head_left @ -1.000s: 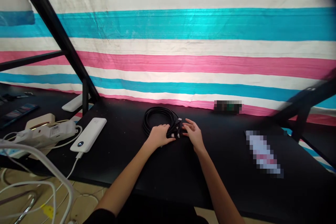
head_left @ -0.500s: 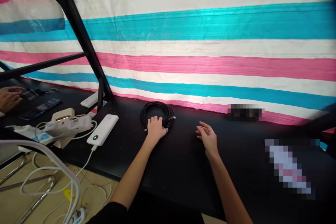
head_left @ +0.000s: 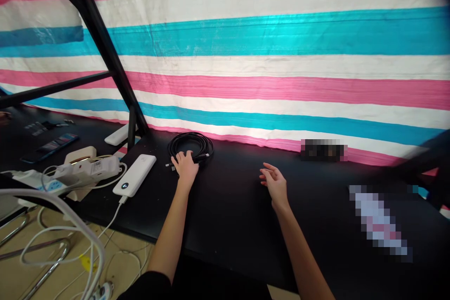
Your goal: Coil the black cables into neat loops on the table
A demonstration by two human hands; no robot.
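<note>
A coiled black cable [head_left: 190, 138] lies near the back edge of the black table [head_left: 225, 215], left of the middle. My left hand [head_left: 185, 168] rests on the near side of the coil, its fingers spread over the loops. Metal-ended plugs show at both sides of that hand. Over the table to the right, my right hand [head_left: 275, 183] hovers with nothing in it, its fingers apart and slightly bent. To the left of the coil is a white power bank [head_left: 135, 174] with a white cable plugged in.
At the left are power strips [head_left: 100, 168] with tangled white cables, a phone [head_left: 51, 146] and another white block [head_left: 119, 135]. A black metal frame [head_left: 112, 56] slants upward before a striped sheet [head_left: 263, 65]. Blurred-out items lie on the right; another person's hand shows at the far left edge.
My left hand has moved left and the coil has shifted left with it. My right hand has barely moved. The other person's hands have mostly left the view at the left.
</note>
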